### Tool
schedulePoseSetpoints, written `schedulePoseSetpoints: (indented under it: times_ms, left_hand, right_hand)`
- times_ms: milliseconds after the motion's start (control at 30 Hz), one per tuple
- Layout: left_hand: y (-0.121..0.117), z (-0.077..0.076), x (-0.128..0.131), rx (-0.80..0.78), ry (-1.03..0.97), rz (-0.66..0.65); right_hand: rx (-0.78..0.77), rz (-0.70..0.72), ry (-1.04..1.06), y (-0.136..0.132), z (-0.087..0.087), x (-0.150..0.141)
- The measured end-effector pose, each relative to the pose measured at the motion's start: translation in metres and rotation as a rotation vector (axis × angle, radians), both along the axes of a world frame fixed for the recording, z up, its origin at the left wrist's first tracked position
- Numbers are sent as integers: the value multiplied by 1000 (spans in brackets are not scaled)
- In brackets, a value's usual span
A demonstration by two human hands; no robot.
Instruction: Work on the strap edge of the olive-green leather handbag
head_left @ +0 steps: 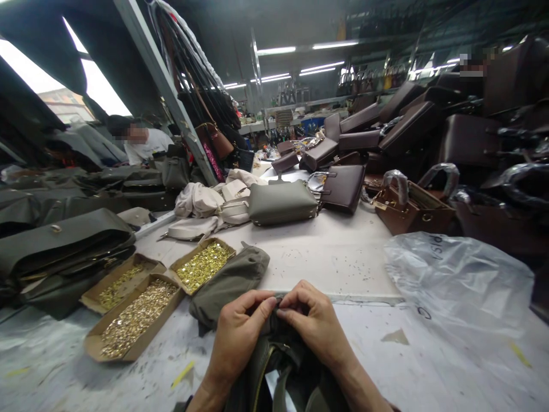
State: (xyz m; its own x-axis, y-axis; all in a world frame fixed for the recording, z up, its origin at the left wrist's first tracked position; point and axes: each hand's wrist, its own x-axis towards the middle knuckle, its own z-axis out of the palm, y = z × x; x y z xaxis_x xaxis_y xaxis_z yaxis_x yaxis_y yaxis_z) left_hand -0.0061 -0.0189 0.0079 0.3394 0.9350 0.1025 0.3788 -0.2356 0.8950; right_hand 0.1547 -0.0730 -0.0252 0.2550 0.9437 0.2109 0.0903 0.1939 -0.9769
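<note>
A dark olive bag [257, 366] with a brass-coloured zip lies open in front of me at the table's near edge. My left hand [242, 326] pinches its upper edge between thumb and forefinger. Close beside it, my right hand [311, 317] pinches the same edge; any small part between the fingertips is hidden. Just beyond my left hand lies a folded olive fabric piece [234, 280]. To the left stand cardboard trays: one of shiny yellow-gold metal bits [203, 266], one of paler gold metal bits [137, 317], and a third tray [92, 297] with fewer bits.
A grey-green handbag [281, 203] and beige cloth bags [206, 200] lie farther back. Dark brown handbags [398, 126] are piled at right, behind a clear plastic bag [458, 280]. Olive bags [64, 246] crowd the left, where another person [148, 143] is.
</note>
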Motion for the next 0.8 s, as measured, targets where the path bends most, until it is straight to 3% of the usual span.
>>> schedulePoseSetpoints:
  times_ms: [467, 800]
  left_hand:
    - [-4, -2, 1, 112, 74, -24]
    - [-3, -3, -1, 198, 80, -80]
  right_hand:
    - [-59, 9, 163, 3, -2, 1]
    - [-2, -16, 19, 1, 1, 0]
